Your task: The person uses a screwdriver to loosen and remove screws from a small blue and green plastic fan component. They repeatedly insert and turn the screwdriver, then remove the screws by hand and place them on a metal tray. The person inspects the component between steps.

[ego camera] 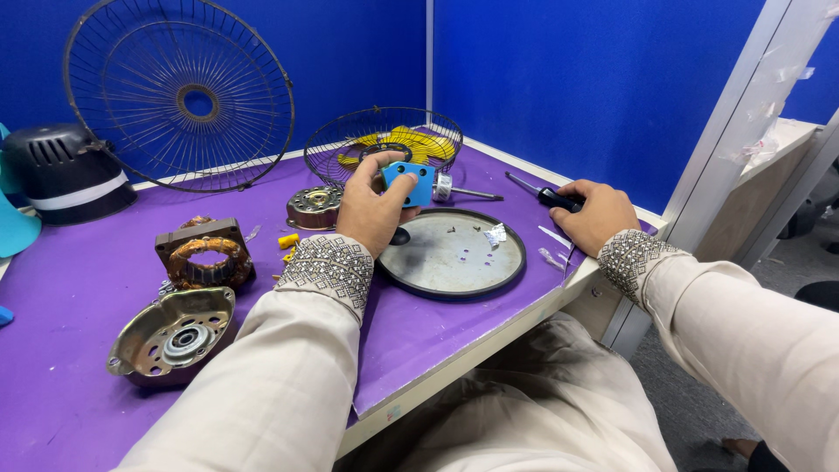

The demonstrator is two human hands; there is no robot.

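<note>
Your fingers (395, 171) on the left hand (374, 210) are curled round a small blue square plate (411, 183), thumb on its front face and the other fingers behind, so it stands nearly upright just above the purple table (79, 297). A short metal shaft (468, 191) with a silvery collar sticks out to the right from behind the plate; whether it is joined to the plate you cannot tell from here. Your right hand (599, 215) lies palm down near the table's far right edge, fingers closed loosely over the black handle of a screwdriver (549, 194), whose thin blade points away to the left. Between your two hands sits a round grey metal disc (454, 253) with a dark rim, a few small screws and a scrap of foil lying on it. Behind the blue plate is a wire fan guard (384, 140) lying like a bowl, with a yellow fan blade (411, 142) inside. A second wire guard (179, 94) leans upright against the blue partition. Left of your left wrist are a round motor rotor (315, 206), a copper-wound stator (205, 253) and, nearer you, a brassy motor end cover (172, 330). A dark motor housing (63, 170) stands at the far left. Small yellow connectors (288, 240) lie beside your left cuff.
</note>
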